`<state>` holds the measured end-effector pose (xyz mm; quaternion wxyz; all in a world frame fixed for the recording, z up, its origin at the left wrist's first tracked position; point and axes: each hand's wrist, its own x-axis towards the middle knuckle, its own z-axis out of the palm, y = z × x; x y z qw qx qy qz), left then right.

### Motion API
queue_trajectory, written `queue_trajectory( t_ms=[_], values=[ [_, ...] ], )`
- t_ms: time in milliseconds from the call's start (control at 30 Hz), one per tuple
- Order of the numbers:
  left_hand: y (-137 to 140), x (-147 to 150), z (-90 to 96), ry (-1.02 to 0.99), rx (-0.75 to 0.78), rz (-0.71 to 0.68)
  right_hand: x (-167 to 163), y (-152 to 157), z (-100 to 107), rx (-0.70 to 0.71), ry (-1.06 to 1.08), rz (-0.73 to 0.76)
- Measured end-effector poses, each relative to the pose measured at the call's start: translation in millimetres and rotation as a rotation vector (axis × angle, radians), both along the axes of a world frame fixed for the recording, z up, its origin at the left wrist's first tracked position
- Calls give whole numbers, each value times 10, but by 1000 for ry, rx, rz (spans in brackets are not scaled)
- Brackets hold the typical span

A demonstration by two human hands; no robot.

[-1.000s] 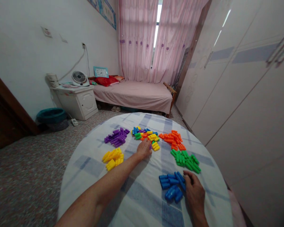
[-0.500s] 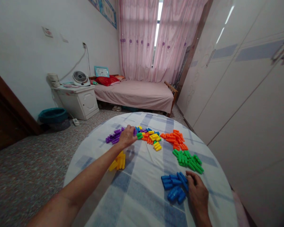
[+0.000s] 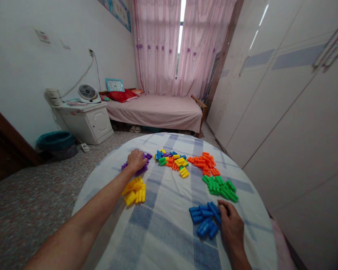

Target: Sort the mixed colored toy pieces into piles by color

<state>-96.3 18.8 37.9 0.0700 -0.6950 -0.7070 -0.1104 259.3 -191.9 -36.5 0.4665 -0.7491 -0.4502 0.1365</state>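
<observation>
My left hand [image 3: 137,160] is over the pile of purple plastic tube pieces [image 3: 142,171], fingers curled down. Purple shows at its fingertips, so it seems closed on a purple piece, though the hand hides part of the grip. Just nearer lies a yellow pile [image 3: 136,190]. My right hand [image 3: 232,222] rests on the cloth against the right side of the blue pieces [image 3: 205,219]. Its fingers are loosely bent, thumb and forefinger apart, with nothing visibly held. A mixed-colour heap [image 3: 173,160] lies at the far middle of the table.
Orange pieces [image 3: 204,162] and green pieces [image 3: 221,188] lie in piles on the right of the round table with its checked cloth [image 3: 169,232]. Beyond stand a bed [image 3: 157,108], a white cabinet [image 3: 100,125] with a fan, a teal bin [image 3: 56,140] and a wardrobe [image 3: 270,112].
My left hand has moved left from the edge of the mixed heap to the purple pile. My right hand stays beside the blue pieces. The view has shifted slightly.
</observation>
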Motion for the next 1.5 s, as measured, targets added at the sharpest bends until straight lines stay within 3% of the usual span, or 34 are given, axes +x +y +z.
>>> queue_trajectory(
  t_ms=[100, 233, 300, 500, 733, 900, 967, 1100, 1300, 1500],
  values=[
    [-82, 276, 44, -75, 83, -159, -1, 4, 7, 5, -1, 1],
    [-269, 835, -27, -207, 4, -509, 11, 10, -5, -16, -16, -16],
    [-371, 1127, -118, -216, -35, -608, 19, 9, -16, -30, -27, -23],
    [-547, 1725, -344, -107, -87, -581, 35, -3, -32, -49, -22, -4],
    [-592, 1851, -360, -109, -138, -516, 56, -5, -38, -56, -37, 5],
    [-786, 1584, -229, -142, -113, -559, 51, -8, -31, -60, -33, -5],
    [-893, 1318, -162, -222, -12, -553, 48, -6, -31, -59, -35, -4],
    [-1063, 579, -110, -372, 152, -374, 44, 2, -28, -60, -37, 2],
    [-1130, -317, -319, -463, 136, -40, 38, -5, -28, -82, -47, -9],
    [-1081, -479, -589, -552, 10, -40, 48, 10, -54, -46, -59, 8]
  ],
)
